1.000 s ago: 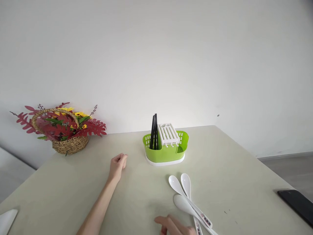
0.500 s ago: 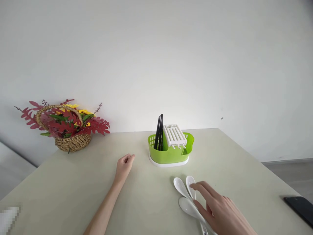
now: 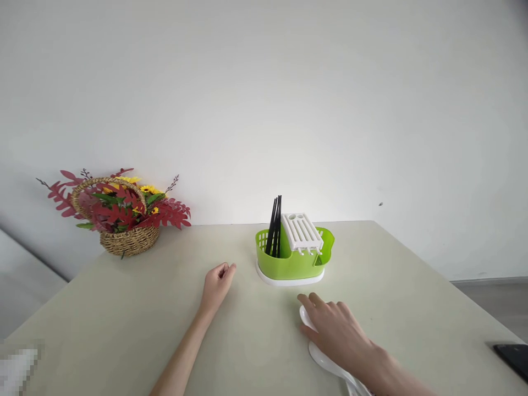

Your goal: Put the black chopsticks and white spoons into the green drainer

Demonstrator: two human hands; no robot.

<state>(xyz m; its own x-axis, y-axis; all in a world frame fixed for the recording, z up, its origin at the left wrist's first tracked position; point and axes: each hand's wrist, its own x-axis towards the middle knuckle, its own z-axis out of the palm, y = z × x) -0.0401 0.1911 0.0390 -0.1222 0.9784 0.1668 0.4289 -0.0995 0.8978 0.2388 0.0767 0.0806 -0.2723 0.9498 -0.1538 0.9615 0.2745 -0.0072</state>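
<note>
Right hand (image 3: 340,333): palm down over the white spoons at near right centre. Fingers part-spread and bent; thumb and fingertips stand either side of the far spoon (image 3: 305,317). Whether they press on it or only hover: cannot tell, the hand hides the contact.

Left hand (image 3: 218,283): loosely curled fist on the table (image 3: 256,346), thumb side up. Nothing seen in it. Lies left of the spoons and a little farther, well apart.

Key relation: spoons lie directly under the right hand, the nearer by far. Near spoon (image 3: 322,358) has its bowl toward far left, handle running near right beneath the wrist, so its long axis roughly follows the right forearm. Far spoon's handle hidden; full count of spoons unclear.

Farther out: green caddy (image 3: 289,268) beyond the spoons, slightly left of the right hand and right of the left. Black chopsticks (image 3: 275,228) lean upright in its left compartment; white slotted rack (image 3: 303,234) at its middle. Flower basket (image 3: 130,242) far left; phone (image 3: 513,360) near right.
</note>
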